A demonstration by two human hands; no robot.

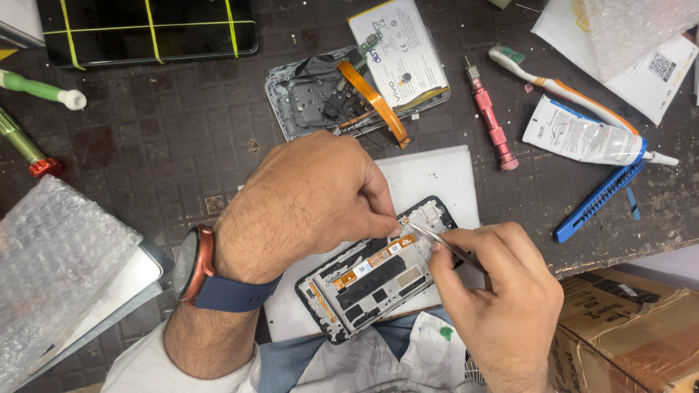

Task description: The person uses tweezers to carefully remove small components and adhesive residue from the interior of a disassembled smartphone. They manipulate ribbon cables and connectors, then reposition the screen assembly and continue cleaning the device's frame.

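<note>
An opened phone frame (378, 280) with orange flex strips lies tilted on a white pad (429, 178) at the bench's near edge. My left hand (306, 200), with a watch on the wrist, rests over the frame's upper left, fingertips pinched at a small part near the top edge. My right hand (502, 298) grips metal tweezers (444, 244), whose tips meet the left fingertips at that same spot. What sits between the tips is too small to make out.
Behind lie a phone back shell (313, 94) with an orange ribbon and a white battery (400, 44), a red screwdriver (491, 120), a toothbrush (561, 87), a glue tube (582, 135), a blue cutter (597, 200), a taped screen (145, 29), bubble wrap (51, 262) and a cardboard box (626, 327).
</note>
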